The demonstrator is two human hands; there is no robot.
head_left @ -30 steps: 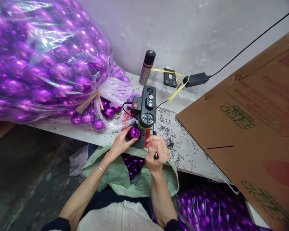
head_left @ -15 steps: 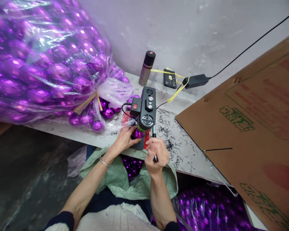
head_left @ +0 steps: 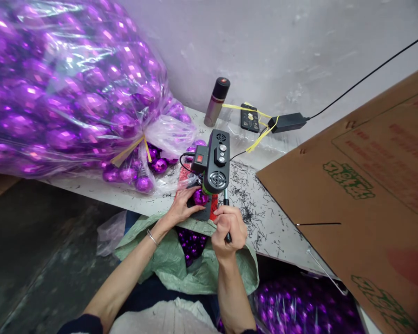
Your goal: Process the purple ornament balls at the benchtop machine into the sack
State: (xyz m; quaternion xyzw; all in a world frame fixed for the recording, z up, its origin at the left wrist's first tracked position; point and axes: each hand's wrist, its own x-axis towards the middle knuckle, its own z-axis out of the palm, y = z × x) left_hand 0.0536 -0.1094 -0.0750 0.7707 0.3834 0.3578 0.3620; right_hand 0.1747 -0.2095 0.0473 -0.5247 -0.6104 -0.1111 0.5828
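Observation:
Between the thumb and fingers of my left hand [head_left: 183, 204] is a shiny purple faceted ball [head_left: 200, 196], held under the chuck of a small black bench drill press [head_left: 217, 160]. The drill's base [head_left: 204, 214] lies under the ball, beside red material [head_left: 213, 206]. My right hand [head_left: 231, 229] is wrapped round the black-gripped feed lever [head_left: 226, 202] on the drill's right side. Whether the drill bit touches the ball is hidden. Below the table edge, a green sack [head_left: 160, 260] sits in my lap with purple balls [head_left: 191, 243] inside.
A large clear bag of purple balls [head_left: 73, 97] fills the left. Behind the drill stand a bottle [head_left: 217, 102], a phone-like black object [head_left: 249, 118] and a power adapter [head_left: 288, 122]. Dark shavings [head_left: 244, 199] litter the table. A cardboard box [head_left: 369, 195] leans in from the right.
The whole view has shifted slightly, so everything sits a little lower and to the right. Both hands keep their holds on the ball and the lever.

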